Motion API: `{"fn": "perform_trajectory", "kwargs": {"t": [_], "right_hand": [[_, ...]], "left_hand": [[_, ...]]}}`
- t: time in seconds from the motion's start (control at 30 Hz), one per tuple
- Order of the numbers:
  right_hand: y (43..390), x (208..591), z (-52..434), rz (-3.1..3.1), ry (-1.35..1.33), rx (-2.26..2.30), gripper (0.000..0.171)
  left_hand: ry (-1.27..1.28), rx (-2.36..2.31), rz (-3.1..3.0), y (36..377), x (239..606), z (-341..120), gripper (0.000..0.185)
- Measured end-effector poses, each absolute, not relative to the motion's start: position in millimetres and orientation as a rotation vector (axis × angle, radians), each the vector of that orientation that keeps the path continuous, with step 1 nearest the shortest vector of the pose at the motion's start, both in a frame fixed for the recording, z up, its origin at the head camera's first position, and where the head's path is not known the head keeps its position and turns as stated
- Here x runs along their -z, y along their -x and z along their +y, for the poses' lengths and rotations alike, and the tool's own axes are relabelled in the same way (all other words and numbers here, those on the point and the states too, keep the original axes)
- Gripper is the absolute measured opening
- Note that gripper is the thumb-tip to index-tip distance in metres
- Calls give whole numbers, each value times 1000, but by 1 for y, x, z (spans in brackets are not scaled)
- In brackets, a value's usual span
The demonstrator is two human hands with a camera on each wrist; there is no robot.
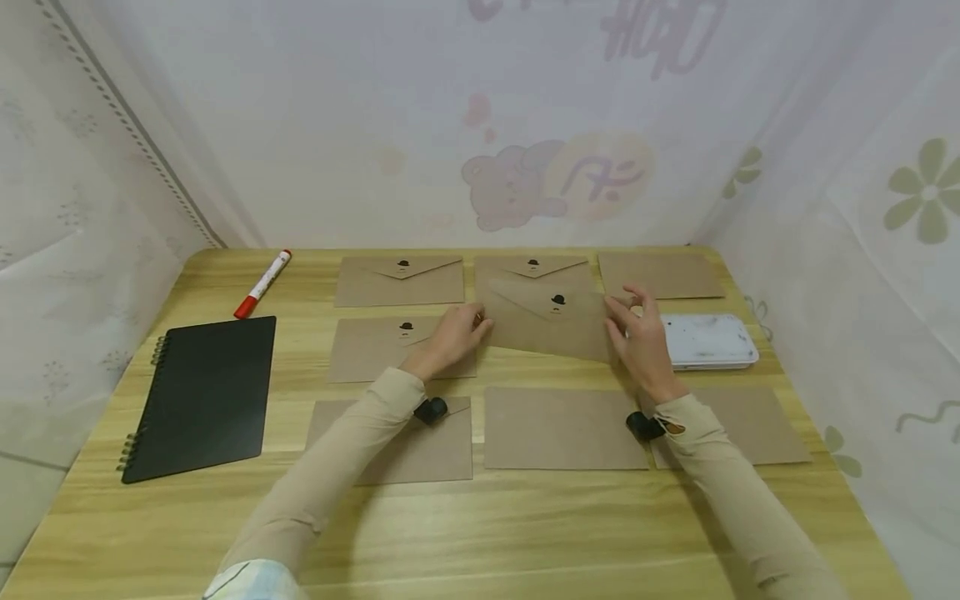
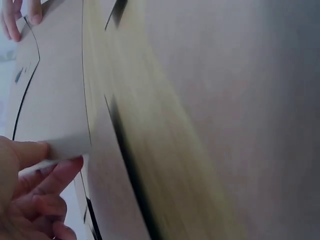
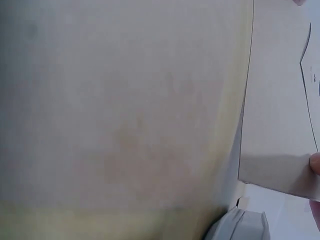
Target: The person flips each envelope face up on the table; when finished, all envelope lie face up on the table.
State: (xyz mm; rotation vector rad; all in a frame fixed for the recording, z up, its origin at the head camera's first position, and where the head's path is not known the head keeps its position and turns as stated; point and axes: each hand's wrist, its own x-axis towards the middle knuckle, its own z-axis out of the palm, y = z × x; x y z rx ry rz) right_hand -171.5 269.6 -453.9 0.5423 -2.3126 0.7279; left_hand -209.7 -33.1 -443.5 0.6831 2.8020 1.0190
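Kraft envelopes point(image 1: 398, 281) dot a seemingly wooden table point(image 1: 480, 533), curtains point(image 1: 862, 208) around.

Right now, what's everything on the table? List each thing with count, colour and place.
held envelope: 1, brown kraft, lifted between both hands, centre.
other envelopes: 7, brown kraft, in rows on the table.
notebook: 1, black, spiral-bound, left side.
marker: 1, white with red cap, far left.
flat case: 1, white, right side, behind the right hand.
table: 1, light wood.
left hand: pinches the held envelope's left edge.
right hand: holds its right edge.
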Motion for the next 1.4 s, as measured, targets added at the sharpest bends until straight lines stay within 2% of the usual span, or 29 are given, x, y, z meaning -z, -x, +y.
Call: {"fn": "perform_trajectory", "kwargs": {"t": [0.03,0.17,0.23,0.4,0.5,0.7,1.0,1.23,1.4], "right_hand": [[172,454,270,-2321,-550,-728,34],[176,454,271,-2353,-597,-692,33],[177,454,272,-2367,-628,-672,34],[180,456,274,-2431,-733,-639,50],[182,458,274,-2458,-811,-615,60],[182,460,271,-2459,-885,-576,60],[183,458,267,-2717,-836,-572,64],[186,451,262,-2863,-801,-528,63],[188,448,262,-2922,-777,-508,66]], "left_hand": [[-668,-1052,2807,208,443,-33,13],[-696,-1130,2864,203,439,-31,43],[-762,-1111,2919,201,438,-30,49],[-953,-937,3018,197,437,-31,34],[-984,-884,2996,194,437,-32,26],[-942,-830,2954,189,437,-31,26],[-783,-778,2807,189,436,-29,30],[-861,-667,2852,189,439,-28,21],[-837,-610,2842,189,438,-25,22]]}}
